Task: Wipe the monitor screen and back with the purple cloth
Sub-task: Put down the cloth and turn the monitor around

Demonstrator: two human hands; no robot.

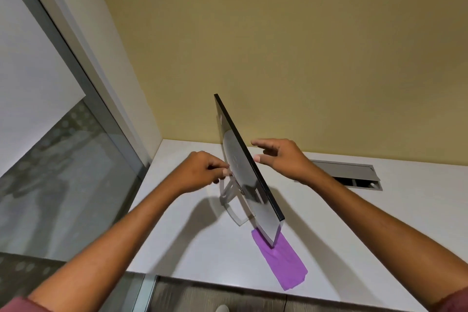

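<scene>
A thin monitor (243, 164) stands edge-on on the white desk (192, 240), its silver back turned left and its black screen edge facing right. My left hand (202, 172) is at the silver back, fingers curled with the tips touching it near the stand. My right hand (281, 159) hovers at the screen side, fingers spread and relaxed, holding nothing. The purple cloth (281, 261) lies flat on the desk, partly under the monitor's near lower corner, stretching toward the front edge.
A grey cable hatch (354, 172) is set into the desk at the right rear. A yellow wall (278, 45) rises behind the desk. A glass partition (63, 172) borders the left side. The monitor's silver stand (233, 200) sits left of the panel.
</scene>
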